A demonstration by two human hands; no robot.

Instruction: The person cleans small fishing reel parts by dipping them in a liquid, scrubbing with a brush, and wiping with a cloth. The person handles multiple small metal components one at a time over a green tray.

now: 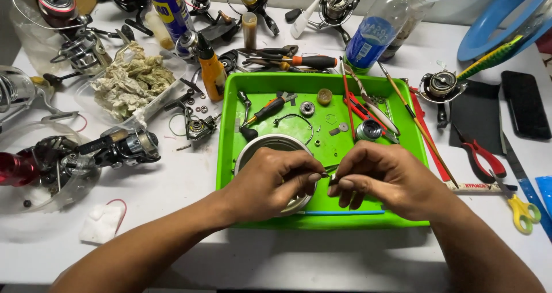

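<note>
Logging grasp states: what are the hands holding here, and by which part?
Left hand and right hand together pinch one tiny metal part at their fingertips, over the green tray. Which part of it: too small to tell.

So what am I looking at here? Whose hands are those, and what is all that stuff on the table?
The picture comes from a camera on a person's head, looking down at their own two bare hands. The left hand and the right hand meet over a green tray and pinch a tiny metal part between their fingertips; it is too small to tell what kind. In the tray lie a round metal tin, a small screwdriver and little rings and washers. Around it on the white table are fishing reels, a spray can, a plastic bottle, red pliers and yellow scissors.
</note>
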